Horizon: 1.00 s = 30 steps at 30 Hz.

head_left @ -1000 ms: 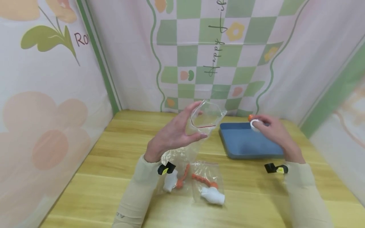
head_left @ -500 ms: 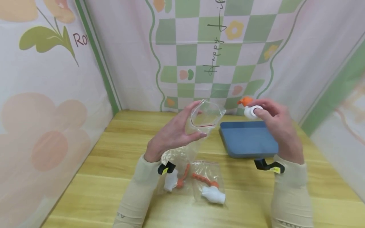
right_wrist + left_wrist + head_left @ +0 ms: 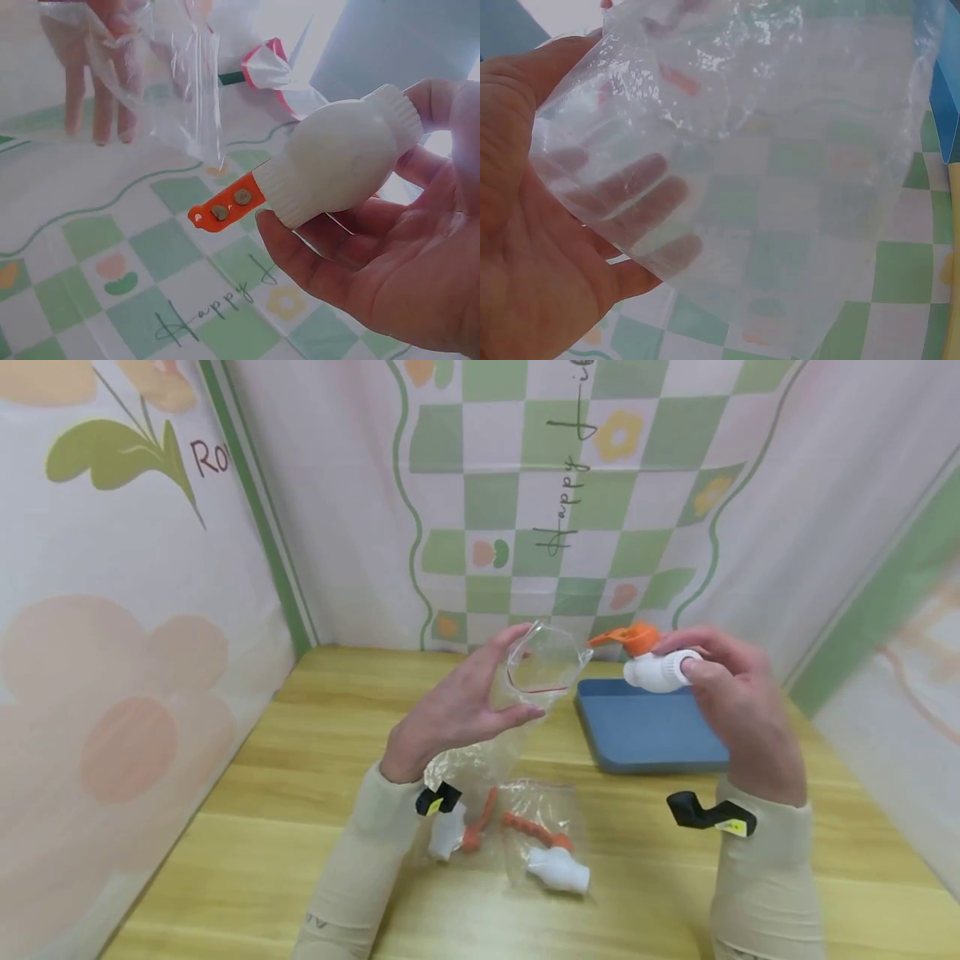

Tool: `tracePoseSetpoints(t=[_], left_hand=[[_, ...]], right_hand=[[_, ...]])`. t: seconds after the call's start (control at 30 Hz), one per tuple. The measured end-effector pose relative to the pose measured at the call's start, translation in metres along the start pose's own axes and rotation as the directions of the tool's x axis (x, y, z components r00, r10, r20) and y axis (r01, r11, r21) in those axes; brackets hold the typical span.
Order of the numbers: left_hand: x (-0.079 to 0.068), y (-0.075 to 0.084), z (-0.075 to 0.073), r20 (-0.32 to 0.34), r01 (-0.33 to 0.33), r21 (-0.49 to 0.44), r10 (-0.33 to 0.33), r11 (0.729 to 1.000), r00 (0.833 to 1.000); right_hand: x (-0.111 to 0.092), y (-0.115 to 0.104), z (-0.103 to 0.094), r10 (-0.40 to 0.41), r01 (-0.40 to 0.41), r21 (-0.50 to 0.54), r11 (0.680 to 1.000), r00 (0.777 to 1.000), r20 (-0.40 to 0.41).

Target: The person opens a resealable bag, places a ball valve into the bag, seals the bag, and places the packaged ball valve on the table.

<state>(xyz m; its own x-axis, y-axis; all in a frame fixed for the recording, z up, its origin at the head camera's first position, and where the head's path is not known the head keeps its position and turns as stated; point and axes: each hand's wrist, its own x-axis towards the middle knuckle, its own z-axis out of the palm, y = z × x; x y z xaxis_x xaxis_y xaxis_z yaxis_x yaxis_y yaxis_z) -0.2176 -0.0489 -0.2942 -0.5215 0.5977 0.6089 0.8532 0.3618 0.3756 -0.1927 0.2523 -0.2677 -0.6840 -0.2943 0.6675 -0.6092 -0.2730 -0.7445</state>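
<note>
My left hand [image 3: 453, 706] holds a clear zip-lock bag [image 3: 540, 681], thumb and fingers spread around its mouth so that it gapes open. In the left wrist view the fingers show through the bag's thin film [image 3: 780, 187], which hangs down with nothing inside. With my right hand [image 3: 742, 710] I pinch a white plastic ball valve [image 3: 651, 672] by one end, thumb below and fingers behind. Its orange lever handle [image 3: 622, 637] points left, the tip at the bag's right edge in the head view. The right wrist view shows the valve's round body [image 3: 341, 154] from another side.
Two more bagged white valves with orange handles, one on the right [image 3: 558, 870] and one on the left [image 3: 447, 835], lie on the wooden table [image 3: 300, 827]. A blue tray [image 3: 645, 735] stands behind, under the right hand. Printed curtains [image 3: 345, 527] surround the table.
My right hand has lifted the valve from over the tray and brought it left to the bag's mouth, turning the handle toward the bag. The left hand and bag have stayed in place.
</note>
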Motion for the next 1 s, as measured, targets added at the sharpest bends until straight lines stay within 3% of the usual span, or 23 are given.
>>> tracePoseSetpoints(t=[0.1,0.23,0.4,0.57,0.7,1.0], left_hand=[[0.0,0.001,0.001,0.013,0.022,0.014,-0.023,1.0,1.0],[0.0,0.003,0.003,0.031,0.049,0.029,-0.05,0.998,0.998],[0.001,0.005,0.004,0.048,0.086,0.048,-0.088,0.995,0.995],[0.002,0.006,0.005,0.059,0.102,0.07,-0.106,0.992,0.993],[0.003,0.009,0.009,0.101,0.091,0.075,-0.098,0.993,0.99],[0.008,0.02,0.021,0.14,0.036,0.096,-0.049,0.995,0.989]], right_hand=[[0.0,0.001,0.002,-0.067,0.062,0.088,0.994,0.996,0.056],[0.0,-0.002,0.004,-0.083,0.069,0.15,0.986,0.992,0.091],[-0.003,-0.008,0.004,-0.072,0.059,0.162,0.985,0.995,0.075],[-0.008,-0.014,0.001,-0.142,0.119,0.278,0.953,0.988,0.064],[-0.007,-0.015,0.004,-0.171,0.129,0.319,0.939,0.979,0.108],[-0.003,-0.005,0.014,-0.118,0.063,0.259,0.964,0.972,0.204]])
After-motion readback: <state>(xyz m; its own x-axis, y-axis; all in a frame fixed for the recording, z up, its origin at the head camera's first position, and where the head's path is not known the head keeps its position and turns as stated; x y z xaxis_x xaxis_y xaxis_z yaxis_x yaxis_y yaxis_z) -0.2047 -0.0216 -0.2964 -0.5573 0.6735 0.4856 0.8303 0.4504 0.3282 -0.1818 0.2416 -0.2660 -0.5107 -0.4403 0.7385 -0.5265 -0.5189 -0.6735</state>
